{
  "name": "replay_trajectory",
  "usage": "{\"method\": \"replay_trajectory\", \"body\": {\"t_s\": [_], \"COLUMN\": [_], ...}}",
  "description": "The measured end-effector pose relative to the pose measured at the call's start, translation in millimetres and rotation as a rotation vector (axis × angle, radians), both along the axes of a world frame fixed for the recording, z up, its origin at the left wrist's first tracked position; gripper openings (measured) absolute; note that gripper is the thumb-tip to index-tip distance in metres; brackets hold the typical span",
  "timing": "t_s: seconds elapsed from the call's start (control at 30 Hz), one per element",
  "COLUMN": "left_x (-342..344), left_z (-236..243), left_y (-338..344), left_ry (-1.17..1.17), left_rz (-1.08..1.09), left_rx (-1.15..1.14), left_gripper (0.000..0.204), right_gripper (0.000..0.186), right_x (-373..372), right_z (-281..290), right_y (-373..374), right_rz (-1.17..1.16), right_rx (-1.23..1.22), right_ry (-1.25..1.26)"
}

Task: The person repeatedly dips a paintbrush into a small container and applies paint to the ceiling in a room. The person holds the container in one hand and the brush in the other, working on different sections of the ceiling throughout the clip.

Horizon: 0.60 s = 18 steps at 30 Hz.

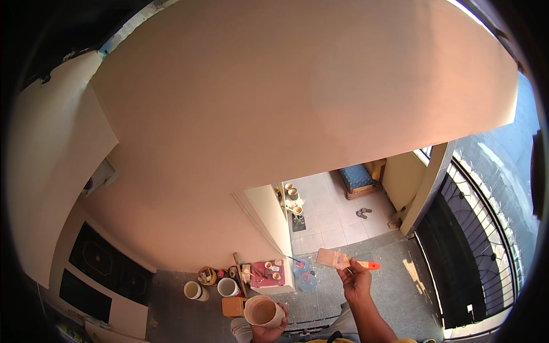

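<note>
Holding paintbrush near handle in right hand, maybe to stay clean; cupping tub mouth up in left hand, maybe against spills.

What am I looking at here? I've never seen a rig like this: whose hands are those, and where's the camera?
There is no machine: these are a person's bare hands. The single picture comes from a wide fisheye camera worn on their head, looking down, so straight edges bend near the rim.

The left hand holds a cup; the right hand grips a wide flat brush by its orange-tipped handle. A large peach-coloured wall fills the upper view. Below, on the grey floor, are a white bucket and clear bottles; small cups sit on a red-topped stand.
</note>
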<state>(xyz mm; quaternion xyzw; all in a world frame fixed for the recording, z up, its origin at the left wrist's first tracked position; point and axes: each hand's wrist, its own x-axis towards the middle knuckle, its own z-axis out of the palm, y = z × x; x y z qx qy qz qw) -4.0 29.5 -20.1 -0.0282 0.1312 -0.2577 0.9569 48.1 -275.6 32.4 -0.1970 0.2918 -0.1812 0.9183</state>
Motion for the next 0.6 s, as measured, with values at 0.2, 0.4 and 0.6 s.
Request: {"method": "replay_trajectory", "body": {"t_s": [0.2, 0.4, 0.6], "left_x": [26.1, 49.3, 53.9], "left_z": [-20.9, -18.1, -12.0], "left_y": [-17.0, -40.0, -41.8], "left_ry": [-0.1, -0.085, -0.07], "left_rz": [-0.143, -0.203, -0.229], "left_rx": [0.003, -0.036, -0.044], "left_gripper": [0.063, 0.063, 0.063], "right_gripper": [0.019, 0.016, 0.024], "right_x": [-27.2, -32.2, -40.5], "right_z": [7.3, 52.8, 93.8], "right_y": [-26.0, -24.6, 0.7], "right_rz": [-0.051, -0.1, -0.114], "right_rx": [-0.022, -0.292, -0.484], "right_ry": [-0.01, -0.256, -0.277]}}
